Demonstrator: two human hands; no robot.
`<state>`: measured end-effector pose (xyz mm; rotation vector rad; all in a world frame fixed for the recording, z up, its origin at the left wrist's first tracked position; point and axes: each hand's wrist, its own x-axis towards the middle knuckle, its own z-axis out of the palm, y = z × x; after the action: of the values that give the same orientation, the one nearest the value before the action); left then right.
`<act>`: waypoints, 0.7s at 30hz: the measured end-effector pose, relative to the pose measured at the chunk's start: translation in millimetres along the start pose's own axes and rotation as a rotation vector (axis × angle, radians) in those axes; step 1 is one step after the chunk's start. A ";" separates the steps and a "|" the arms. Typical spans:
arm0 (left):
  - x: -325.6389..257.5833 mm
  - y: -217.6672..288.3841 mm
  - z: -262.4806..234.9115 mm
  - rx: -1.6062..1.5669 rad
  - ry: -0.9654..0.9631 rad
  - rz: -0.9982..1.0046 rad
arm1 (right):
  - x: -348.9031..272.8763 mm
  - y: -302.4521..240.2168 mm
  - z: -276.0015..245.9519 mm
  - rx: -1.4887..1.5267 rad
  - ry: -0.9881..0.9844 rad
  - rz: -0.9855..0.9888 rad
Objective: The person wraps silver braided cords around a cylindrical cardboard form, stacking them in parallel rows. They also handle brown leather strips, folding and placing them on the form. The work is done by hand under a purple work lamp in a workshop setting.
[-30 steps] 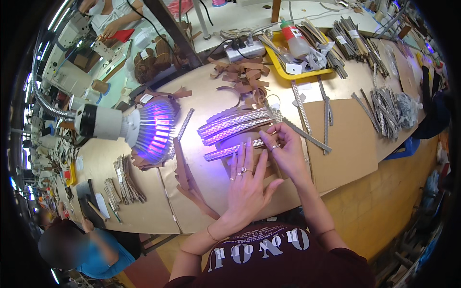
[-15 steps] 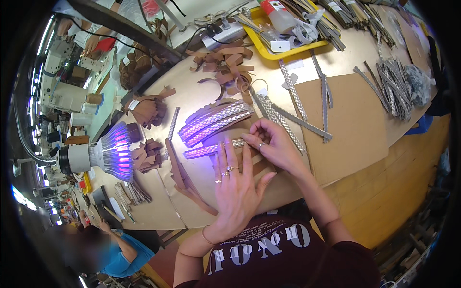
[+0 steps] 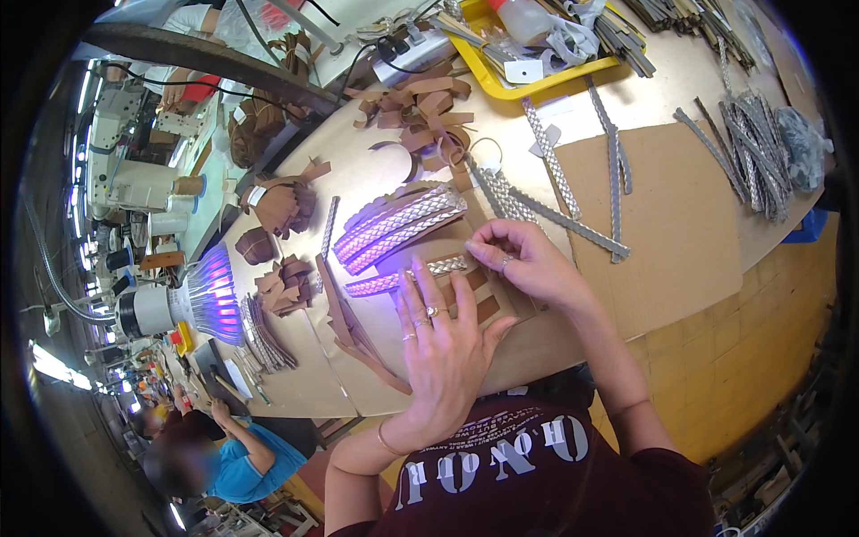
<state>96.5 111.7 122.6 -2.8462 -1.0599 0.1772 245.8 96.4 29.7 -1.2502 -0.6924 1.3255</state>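
Observation:
Flat on a short silver braided strap [image 3: 446,266], my left hand [image 3: 438,345] has its fingers spread. Beyond the strap's right end, my right hand [image 3: 528,264] has thumb and forefinger pinched together; whatever lies between the tips is too small to make out. The strap lies over brown leather strips [image 3: 488,309], partly hidden by my left hand. Just above it, several silver braided straps [image 3: 403,228] on brown leather lie side by side, tinted purple by the light.
A lamp with a finned head [image 3: 215,295] glows purple at left. Brown leather strips [image 3: 420,112] and bundles [image 3: 282,201] lie around. A yellow tray [image 3: 528,89] stands at the back; cardboard [image 3: 653,242] and braided strips [image 3: 756,148] lie right. A person in blue [image 3: 259,461] sits lower left.
My right hand's fingertips have drawn slightly right, off the strap's end, showing more of it. My left hand stays on the strap. The whole view has shifted a little.

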 end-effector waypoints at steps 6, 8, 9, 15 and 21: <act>-0.4 0.1 2.5 0.043 -0.007 -0.004 | 0.4 2.5 4.8 0.055 -0.014 0.052; -0.4 0.5 2.7 0.056 -0.007 -0.003 | 0.6 1.9 6.2 0.043 -0.033 0.053; -0.4 0.4 2.6 0.043 -0.001 -0.004 | 0.5 1.3 6.4 0.032 -0.035 0.073; 0.4 0.9 3.7 0.038 0.027 -0.006 | 3.0 -4.3 5.3 -0.085 -0.031 0.094; 1.5 1.2 5.8 0.054 0.036 -0.011 | 7.7 -8.1 2.6 -0.193 -0.077 0.104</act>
<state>97.5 112.0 116.6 -2.7837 -1.0477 0.1507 247.4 105.9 35.8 -1.4108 -0.8353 1.4240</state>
